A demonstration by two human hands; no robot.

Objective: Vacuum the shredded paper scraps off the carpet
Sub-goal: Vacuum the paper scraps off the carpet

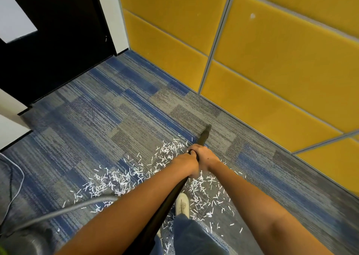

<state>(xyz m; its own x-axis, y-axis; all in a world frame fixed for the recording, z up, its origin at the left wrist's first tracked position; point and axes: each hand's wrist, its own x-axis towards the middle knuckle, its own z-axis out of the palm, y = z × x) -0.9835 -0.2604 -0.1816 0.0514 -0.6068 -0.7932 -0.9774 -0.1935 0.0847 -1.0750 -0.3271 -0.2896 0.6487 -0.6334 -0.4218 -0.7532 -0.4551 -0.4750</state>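
White shredded paper scraps (116,181) lie scattered over the blue and grey carpet (108,118), from the centre down to the lower right. A black vacuum wand (203,138) slants forward, its tip resting on the carpet just beyond the scraps. My left hand (191,164) grips the wand from the left. My right hand (206,156) is wrapped around it just ahead, touching the left hand. The wand's lower part passes under my forearms toward the bottom edge.
A grey vacuum hose (58,212) curves off to the lower left. A thin cable (17,186) runs along the left edge. Yellow padded wall panels (272,60) border the right. A black door (58,41) stands at the back left. My white shoe (182,204) rests among scraps.
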